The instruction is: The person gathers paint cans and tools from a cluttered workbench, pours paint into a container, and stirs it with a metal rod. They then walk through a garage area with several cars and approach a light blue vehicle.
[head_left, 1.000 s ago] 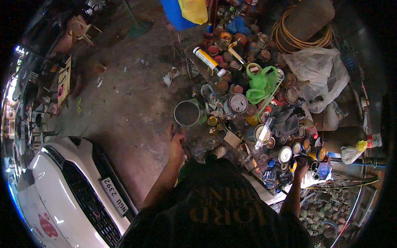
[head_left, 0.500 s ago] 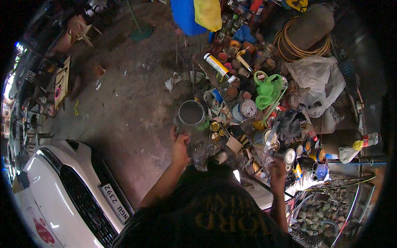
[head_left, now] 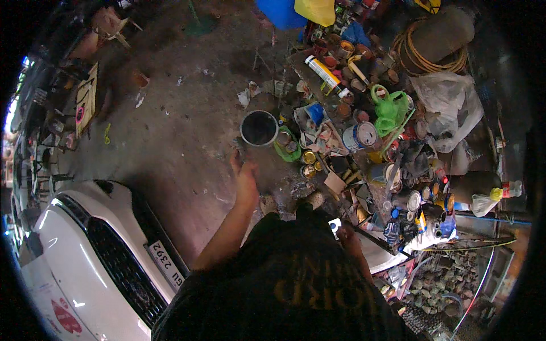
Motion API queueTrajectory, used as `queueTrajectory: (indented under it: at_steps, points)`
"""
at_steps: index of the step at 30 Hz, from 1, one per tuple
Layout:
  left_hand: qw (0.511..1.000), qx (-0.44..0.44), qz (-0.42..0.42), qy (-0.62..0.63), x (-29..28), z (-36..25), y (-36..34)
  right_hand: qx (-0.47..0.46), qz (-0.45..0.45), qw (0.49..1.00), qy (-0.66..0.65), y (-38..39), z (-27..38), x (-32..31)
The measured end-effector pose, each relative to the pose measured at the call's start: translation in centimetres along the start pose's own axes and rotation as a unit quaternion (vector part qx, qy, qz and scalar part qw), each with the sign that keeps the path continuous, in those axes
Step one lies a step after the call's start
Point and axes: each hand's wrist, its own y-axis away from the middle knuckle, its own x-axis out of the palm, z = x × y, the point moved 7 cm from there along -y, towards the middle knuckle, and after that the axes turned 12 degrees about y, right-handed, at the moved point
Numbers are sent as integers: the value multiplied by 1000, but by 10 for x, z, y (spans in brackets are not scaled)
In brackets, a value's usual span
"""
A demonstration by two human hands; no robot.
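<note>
My left hand (head_left: 245, 175) reaches out over the floor with its fingers apart and nothing in them. Just beyond its fingertips stands a round bucket (head_left: 259, 129) with a pale rim and a dark inside. My right hand (head_left: 349, 235) is low, close to my body at the right. Beside its fingers shows a small bright white object (head_left: 335, 226); I cannot make out its kind or whether the hand grips it. A green plastic bag (head_left: 287, 149) with cans lies right of the bucket, and small gold-coloured tins (head_left: 308, 163) stand nearby.
Paint cans (head_left: 359, 136), a yellow-and-white tube (head_left: 325, 74) and a light-green bag (head_left: 390, 109) crowd the right side. Farther right lie a coiled hose (head_left: 410, 51) and clear plastic sheeting (head_left: 446, 96). A white car (head_left: 85, 244) stands at the near left.
My right hand has come down and inward from over the cans to beside the white object. My left hand stays stretched toward the bucket. The view has shifted.
</note>
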Motion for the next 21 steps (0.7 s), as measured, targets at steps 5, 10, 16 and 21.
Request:
queueTrajectory:
  at_steps: [5,10,16,21]
  points:
    - [999,25,-13,42,-13,-20,-10,1,21,1000,1,-16,1,21]
    - [999,-8,14,47,-46,-6,-19,-41,15,998,42,-22,20,24]
    - [998,35,-5,59,-48,-15,-1,-69,13,997,35,-30,33,23]
    - [998,41,-28,32,-35,-43,11,-74,-24,997,22,-21,58,17]
